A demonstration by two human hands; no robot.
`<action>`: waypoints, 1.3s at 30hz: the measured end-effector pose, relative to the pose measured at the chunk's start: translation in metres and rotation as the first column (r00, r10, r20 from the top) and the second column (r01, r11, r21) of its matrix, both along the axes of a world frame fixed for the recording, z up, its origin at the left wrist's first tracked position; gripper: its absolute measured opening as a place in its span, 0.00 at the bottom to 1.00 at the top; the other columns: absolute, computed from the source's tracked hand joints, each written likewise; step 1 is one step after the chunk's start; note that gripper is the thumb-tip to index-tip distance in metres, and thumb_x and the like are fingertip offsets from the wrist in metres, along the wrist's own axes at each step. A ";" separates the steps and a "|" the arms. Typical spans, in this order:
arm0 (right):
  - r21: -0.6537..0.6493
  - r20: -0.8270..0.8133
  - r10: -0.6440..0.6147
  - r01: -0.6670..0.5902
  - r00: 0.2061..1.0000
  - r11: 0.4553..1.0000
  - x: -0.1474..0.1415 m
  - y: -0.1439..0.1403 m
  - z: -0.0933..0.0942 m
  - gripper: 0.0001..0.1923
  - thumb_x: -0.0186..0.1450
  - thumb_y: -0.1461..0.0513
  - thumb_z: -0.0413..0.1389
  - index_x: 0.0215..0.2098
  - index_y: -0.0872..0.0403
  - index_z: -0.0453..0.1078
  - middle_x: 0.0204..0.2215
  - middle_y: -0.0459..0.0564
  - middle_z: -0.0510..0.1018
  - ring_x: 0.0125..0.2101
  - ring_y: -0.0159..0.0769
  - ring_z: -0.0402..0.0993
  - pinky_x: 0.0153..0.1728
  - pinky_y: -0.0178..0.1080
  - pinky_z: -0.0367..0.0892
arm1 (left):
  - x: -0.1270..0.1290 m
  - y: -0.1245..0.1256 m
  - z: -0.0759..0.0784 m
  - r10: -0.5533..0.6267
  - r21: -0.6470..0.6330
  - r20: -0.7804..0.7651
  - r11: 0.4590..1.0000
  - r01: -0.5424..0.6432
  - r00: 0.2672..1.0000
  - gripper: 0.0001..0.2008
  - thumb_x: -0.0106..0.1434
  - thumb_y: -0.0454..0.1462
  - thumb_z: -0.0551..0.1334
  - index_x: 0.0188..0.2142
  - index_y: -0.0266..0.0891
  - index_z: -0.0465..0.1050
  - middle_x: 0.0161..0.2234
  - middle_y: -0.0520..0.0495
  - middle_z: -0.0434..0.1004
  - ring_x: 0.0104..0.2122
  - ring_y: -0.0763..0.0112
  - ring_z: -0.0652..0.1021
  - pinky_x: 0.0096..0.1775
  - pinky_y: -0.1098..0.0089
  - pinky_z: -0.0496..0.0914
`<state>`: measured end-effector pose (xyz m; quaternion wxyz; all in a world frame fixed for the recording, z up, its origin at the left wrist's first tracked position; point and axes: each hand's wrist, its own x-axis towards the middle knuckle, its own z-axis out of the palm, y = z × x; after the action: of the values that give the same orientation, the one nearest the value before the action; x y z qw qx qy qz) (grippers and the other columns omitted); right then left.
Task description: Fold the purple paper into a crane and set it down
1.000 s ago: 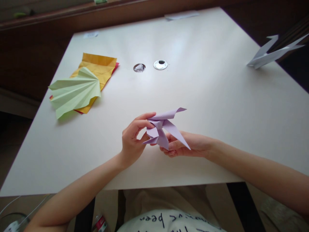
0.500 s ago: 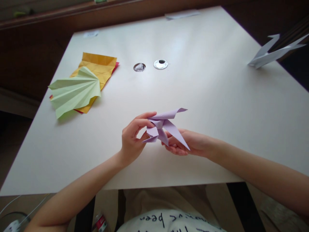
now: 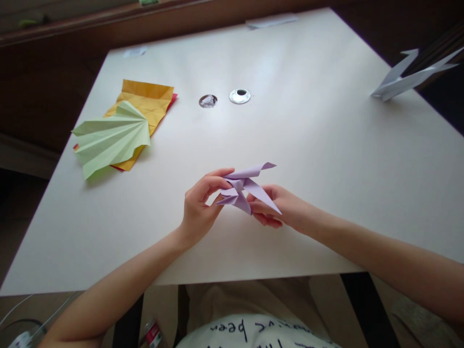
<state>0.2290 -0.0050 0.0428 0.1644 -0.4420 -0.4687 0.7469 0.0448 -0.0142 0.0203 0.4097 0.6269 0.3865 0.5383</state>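
A folded lilac paper origami figure (image 3: 238, 185) with several pointed flaps is held above the near part of the white table. My left hand (image 3: 203, 200) pinches its left side, with fingers on top and the thumb underneath. From the right, my right hand (image 3: 275, 208) has its thumb and fingers closed at a lower flap of the figure. One long pointed flap hangs over the right hand and hides part of its fingers. The figure's upper flap ends in a curled tip pointing right.
On the white table (image 3: 308, 130), a pleated light green paper (image 3: 116, 135) lies over creased yellow paper (image 3: 145, 96), with red paper (image 3: 173, 100) beneath. Two round cable holes (image 3: 239, 96) are near the middle. A white origami bird (image 3: 402, 82) stands at the right edge; white paper (image 3: 271, 21) lies at the back.
The lilac figure has tilted slightly, its lower flaps rising a little. My right hand has turned, bringing its thumb onto the lower flap. My left hand keeps its hold.
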 end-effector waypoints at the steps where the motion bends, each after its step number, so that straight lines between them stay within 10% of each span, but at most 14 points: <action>1: 0.088 0.053 -0.018 0.013 0.998 0.996 0.000 -0.001 0.002 0.06 0.57 0.65 0.53 0.23 0.55 0.61 0.13 0.39 0.66 0.12 0.20 0.56 0.13 0.26 0.51 | 0.000 0.000 0.001 0.009 -0.016 -0.008 1.000 -0.009 1.000 0.03 0.58 0.32 0.62 0.33 0.39 0.70 0.45 0.43 0.75 0.47 0.66 0.74 0.45 0.67 0.72; 8: 0.544 0.192 -0.182 0.050 0.964 0.838 0.005 -0.008 0.005 0.09 0.57 0.62 0.55 0.21 0.54 0.61 0.16 0.42 0.70 0.15 0.23 0.63 0.16 0.29 0.59 | 0.003 0.003 0.005 0.036 -0.165 0.038 0.986 -0.029 0.999 0.01 0.60 0.34 0.61 0.32 0.38 0.70 0.45 0.44 0.75 0.46 0.66 0.75 0.45 0.68 0.72; 16: 0.229 0.096 -0.004 -0.018 0.995 0.973 0.005 0.001 -0.002 0.07 0.59 0.60 0.54 0.35 0.54 0.65 0.13 0.38 0.67 0.13 0.23 0.58 0.14 0.29 0.52 | 0.003 0.005 0.006 0.043 -0.225 0.106 0.974 -0.019 0.993 0.03 0.59 0.36 0.62 0.32 0.38 0.70 0.44 0.44 0.75 0.45 0.64 0.75 0.44 0.67 0.72; 23: 0.069 -0.012 -0.052 0.053 0.999 0.996 0.003 0.001 -0.005 0.04 0.56 0.62 0.54 0.27 0.56 0.68 0.12 0.38 0.61 0.14 0.22 0.53 0.16 0.30 0.46 | 0.003 0.005 0.006 0.052 -0.232 0.122 0.973 -0.023 0.991 0.04 0.58 0.36 0.63 0.32 0.38 0.71 0.44 0.44 0.75 0.45 0.64 0.75 0.43 0.66 0.71; 34: 0.017 0.002 -0.039 0.039 0.999 0.999 0.002 -0.001 -0.004 0.05 0.57 0.63 0.52 0.31 0.56 0.68 0.14 0.40 0.66 0.14 0.21 0.54 0.16 0.29 0.49 | 0.001 0.008 0.003 0.102 -0.221 0.109 0.972 -0.076 0.989 0.05 0.58 0.38 0.63 0.33 0.39 0.71 0.45 0.45 0.75 0.44 0.64 0.76 0.43 0.65 0.72; 39: 0.243 0.024 -0.045 0.038 0.999 0.969 0.002 -0.005 -0.004 0.07 0.59 0.67 0.48 0.29 0.55 0.68 0.18 0.42 0.70 0.17 0.24 0.62 0.18 0.29 0.58 | 0.001 0.008 0.003 0.096 -0.239 0.109 0.969 -0.067 0.989 0.05 0.58 0.38 0.63 0.34 0.39 0.72 0.45 0.45 0.76 0.44 0.64 0.76 0.43 0.66 0.72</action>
<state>0.2311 -0.0104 0.0392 0.2259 -0.4391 -0.5494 0.6741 0.0456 -0.0064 0.0230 0.4808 0.5243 0.4475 0.5419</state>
